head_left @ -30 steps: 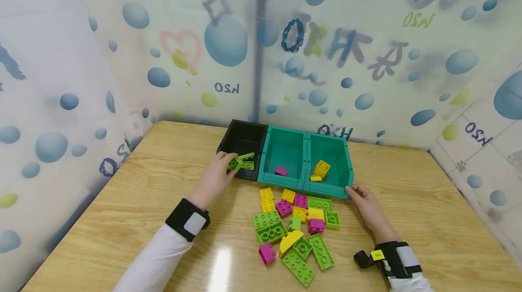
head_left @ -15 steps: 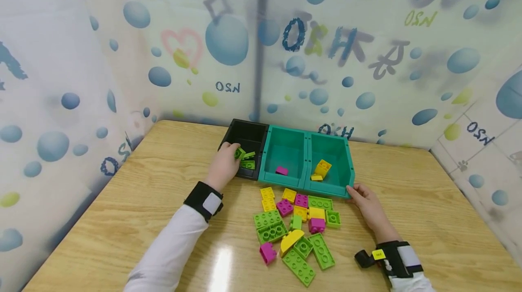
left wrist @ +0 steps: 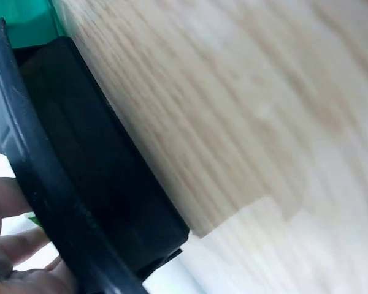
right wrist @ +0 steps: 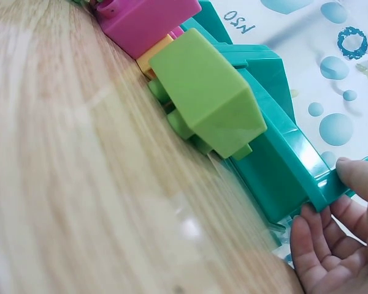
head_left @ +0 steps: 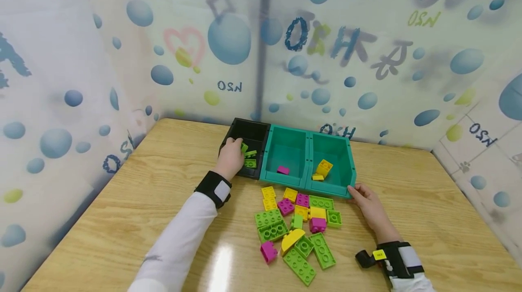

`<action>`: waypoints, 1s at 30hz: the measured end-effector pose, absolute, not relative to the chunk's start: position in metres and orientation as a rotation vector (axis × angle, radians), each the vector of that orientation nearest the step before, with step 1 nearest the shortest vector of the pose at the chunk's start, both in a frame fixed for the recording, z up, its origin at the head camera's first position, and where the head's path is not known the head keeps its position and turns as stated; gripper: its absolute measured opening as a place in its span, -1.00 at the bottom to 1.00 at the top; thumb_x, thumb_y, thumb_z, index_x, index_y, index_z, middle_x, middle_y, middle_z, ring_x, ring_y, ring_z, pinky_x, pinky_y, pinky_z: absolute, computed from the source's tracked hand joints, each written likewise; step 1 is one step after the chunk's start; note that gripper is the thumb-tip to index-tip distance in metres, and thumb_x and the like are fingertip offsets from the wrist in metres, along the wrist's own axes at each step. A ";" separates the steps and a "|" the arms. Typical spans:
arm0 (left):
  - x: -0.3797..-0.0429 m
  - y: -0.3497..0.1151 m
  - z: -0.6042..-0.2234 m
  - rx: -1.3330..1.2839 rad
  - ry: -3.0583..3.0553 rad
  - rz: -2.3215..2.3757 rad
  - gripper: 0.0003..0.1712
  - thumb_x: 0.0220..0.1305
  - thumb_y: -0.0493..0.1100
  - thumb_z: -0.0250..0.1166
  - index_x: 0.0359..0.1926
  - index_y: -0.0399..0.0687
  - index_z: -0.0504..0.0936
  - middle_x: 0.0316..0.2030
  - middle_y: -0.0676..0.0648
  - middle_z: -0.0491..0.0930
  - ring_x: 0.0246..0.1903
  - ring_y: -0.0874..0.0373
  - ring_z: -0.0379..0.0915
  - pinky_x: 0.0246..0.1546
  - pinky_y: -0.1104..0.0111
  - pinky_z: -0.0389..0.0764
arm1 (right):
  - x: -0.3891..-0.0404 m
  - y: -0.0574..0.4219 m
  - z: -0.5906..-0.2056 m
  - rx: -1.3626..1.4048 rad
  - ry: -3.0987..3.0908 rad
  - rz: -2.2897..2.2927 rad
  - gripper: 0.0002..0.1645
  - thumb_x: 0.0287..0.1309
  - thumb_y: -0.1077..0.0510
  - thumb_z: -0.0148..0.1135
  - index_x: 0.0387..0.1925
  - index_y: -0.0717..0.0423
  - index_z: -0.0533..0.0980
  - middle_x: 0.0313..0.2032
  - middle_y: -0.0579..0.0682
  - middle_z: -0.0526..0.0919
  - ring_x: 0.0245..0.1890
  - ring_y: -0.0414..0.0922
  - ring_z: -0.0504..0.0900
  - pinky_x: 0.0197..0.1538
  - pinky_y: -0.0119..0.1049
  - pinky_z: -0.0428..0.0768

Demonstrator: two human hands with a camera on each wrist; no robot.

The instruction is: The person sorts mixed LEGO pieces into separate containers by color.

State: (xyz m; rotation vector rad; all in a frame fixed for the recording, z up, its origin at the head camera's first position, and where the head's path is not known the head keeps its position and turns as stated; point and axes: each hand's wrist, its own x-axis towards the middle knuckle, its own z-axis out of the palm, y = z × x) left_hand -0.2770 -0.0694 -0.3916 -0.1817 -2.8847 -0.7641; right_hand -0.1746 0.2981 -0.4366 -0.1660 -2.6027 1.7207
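My left hand (head_left: 231, 157) reaches over the front left of the black bin (head_left: 264, 147), pinching a green toy brick (head_left: 244, 147) that its fingers partly hide. Inside that bin lie a thin green piece (head_left: 250, 154) and a flat green brick (head_left: 250, 163). In the left wrist view the bin's black wall covers most of the fingers. At the other end of the row, my right hand (head_left: 368, 203) grips the front right corner of a teal bin (head_left: 354, 165), thumb on top of the rim and fingers below. That bin holds yellow bricks (head_left: 324, 167).
Between them stands the middle teal bin (head_left: 285, 128), with a magenta brick (head_left: 283, 170) in it. Several green, yellow and magenta bricks lie loose in front, among them a long green brick (head_left: 299, 266) and a yellow half-round brick (head_left: 292, 240). A patterned sheet hangs behind the wooden table (head_left: 122, 201).
My left hand has moved farther back and right into the black bin with the green brick. My right hand stays on the teal bin's corner.
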 end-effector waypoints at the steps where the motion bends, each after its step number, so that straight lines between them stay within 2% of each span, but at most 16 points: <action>1: -0.279 -0.069 -0.392 -0.177 -2.901 -0.757 -0.49 0.30 -0.34 0.13 0.25 -0.38 0.31 0.10 -0.43 0.36 -0.09 -0.20 0.53 -0.07 0.12 0.57 | -0.175 0.298 -0.436 -0.169 -2.602 1.720 -0.56 0.40 -0.05 -0.05 -0.16 0.32 0.40 -0.29 -0.21 0.45 -0.30 -0.41 0.48 -0.16 -0.53 0.50; 14: -0.284 -0.067 -0.398 -0.128 -3.040 -0.843 -0.54 0.41 -0.25 -0.05 0.25 -0.42 0.29 0.11 -0.39 0.41 0.08 -0.16 0.43 0.07 0.10 0.48 | -0.173 0.298 -0.435 -0.179 -2.608 1.715 -0.52 0.39 -0.07 -0.04 -0.12 0.34 0.39 -0.28 -0.20 0.46 -0.29 -0.41 0.47 -0.15 -0.52 0.50; 23: -0.271 -0.063 -0.391 -0.170 -2.992 -0.891 -0.41 0.39 -0.16 0.07 0.32 -0.38 0.20 0.23 -0.43 0.27 0.13 -0.20 0.37 0.12 0.06 0.44 | -0.173 0.299 -0.436 -0.190 -2.624 1.707 -0.50 0.39 -0.08 -0.05 -0.10 0.35 0.39 -0.29 -0.22 0.46 -0.29 -0.40 0.47 -0.16 -0.52 0.49; 30: -0.252 -0.060 -0.385 -0.361 -2.863 -0.914 -0.51 0.36 -0.17 0.12 0.24 -0.31 0.36 0.21 -0.37 0.32 0.15 -0.18 0.36 0.14 0.08 0.43 | -0.173 0.299 -0.436 -0.213 -2.643 1.694 -0.48 0.38 -0.12 -0.05 -0.09 0.32 0.39 -0.28 -0.22 0.47 -0.28 -0.40 0.47 -0.15 -0.51 0.49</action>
